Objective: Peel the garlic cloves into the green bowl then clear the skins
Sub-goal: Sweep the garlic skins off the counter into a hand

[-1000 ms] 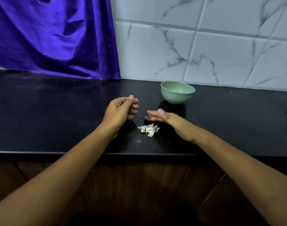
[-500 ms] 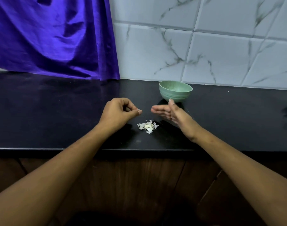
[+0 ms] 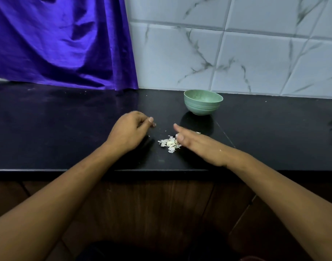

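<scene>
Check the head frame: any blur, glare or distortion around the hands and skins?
Head view: dim overall; the right hand is soft with motion blur, the left hand sharper. The black counter mirrors the green bowl faintly, no hard glare. The skin pile is bright with little detail. The wall tiles have slanting joints at the right: wide-angle distortion.
</scene>
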A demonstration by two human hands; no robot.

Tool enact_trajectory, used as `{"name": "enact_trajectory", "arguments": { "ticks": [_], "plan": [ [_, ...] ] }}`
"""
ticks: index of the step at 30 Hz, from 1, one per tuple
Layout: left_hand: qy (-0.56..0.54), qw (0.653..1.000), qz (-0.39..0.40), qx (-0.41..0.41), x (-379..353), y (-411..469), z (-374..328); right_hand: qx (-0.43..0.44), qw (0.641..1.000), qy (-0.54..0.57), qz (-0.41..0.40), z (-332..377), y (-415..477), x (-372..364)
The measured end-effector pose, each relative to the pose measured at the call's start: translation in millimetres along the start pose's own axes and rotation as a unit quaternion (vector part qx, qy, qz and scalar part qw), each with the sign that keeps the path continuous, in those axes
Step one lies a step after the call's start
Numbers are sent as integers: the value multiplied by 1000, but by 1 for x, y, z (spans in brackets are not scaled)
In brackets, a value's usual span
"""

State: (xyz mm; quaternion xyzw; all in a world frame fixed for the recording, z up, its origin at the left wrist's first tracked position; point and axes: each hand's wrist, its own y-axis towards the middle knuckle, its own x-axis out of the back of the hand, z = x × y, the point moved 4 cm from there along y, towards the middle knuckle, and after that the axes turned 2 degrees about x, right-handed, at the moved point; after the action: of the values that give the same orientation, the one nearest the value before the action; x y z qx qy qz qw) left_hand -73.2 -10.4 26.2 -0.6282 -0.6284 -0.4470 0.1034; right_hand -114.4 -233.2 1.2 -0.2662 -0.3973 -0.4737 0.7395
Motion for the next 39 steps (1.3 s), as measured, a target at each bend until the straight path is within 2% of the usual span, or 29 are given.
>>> {"name": "enact_trajectory", "arguments": {
  "ticks": [1, 4, 6, 8, 11, 14, 16, 19, 20, 22, 24, 27, 30, 32, 35, 39],
  "plan": [
    [19, 999, 40, -2, -3, -2, -2, -8, 1000, 21, -14, -7, 0, 4],
    [65, 987, 145, -23, -17, -11, -8, -23, 994, -107, 2, -18, -1, 9],
    [7, 980, 195, -33, -22, -17, -14, -16, 985, -170, 16, -18, 3, 8],
    [-116, 969, 220, 0, -23, -20, -17, -8, 980, -196, 23, -14, 7, 6],
    [-237, 958, 157, 35, -22, -13, -7, 1, 978, -205, 25, -8, 17, 6],
    [-277, 955, 82, 70, -18, -10, 7, 21, 976, -217, 31, 3, 27, 1],
    [-253, 960, 74, 96, -12, -11, 14, 45, 974, -219, 44, 11, 26, -6],
    [-154, 976, 122, 90, -6, -15, 9, 84, 973, -210, 51, 18, 17, -12],
    [-119, 979, 145, 80, -6, -18, 4, 90, 979, -177, 49, 17, 14, -12],
    [-65, 980, 183, 51, -10, -25, -9, 75, 997, -18, 25, 10, 11, -8],
    [-68, 974, 214, 32, -14, -33, -16, 43, 994, 93, -21, -1, 12, 2],
    [-168, 951, 255, 51, -13, -38, -17, -11, 999, 26, -42, -11, 21, 12],
    [-218, 954, 194, 69, -4, -31, -5, -18, 997, -75, -5, -1, 34, 8],
    [-180, 967, 164, 79, 3, -26, 3, 3, 993, -117, 16, 9, 39, 1],
    [-81, 981, 160, 77, 5, -18, 11, 55, 993, -101, 31, 13, 36, -6],
    [107, 964, 241, 23, -10, -13, 7, 81, 996, 20, 23, 6, 21, -6]
  ]
}}
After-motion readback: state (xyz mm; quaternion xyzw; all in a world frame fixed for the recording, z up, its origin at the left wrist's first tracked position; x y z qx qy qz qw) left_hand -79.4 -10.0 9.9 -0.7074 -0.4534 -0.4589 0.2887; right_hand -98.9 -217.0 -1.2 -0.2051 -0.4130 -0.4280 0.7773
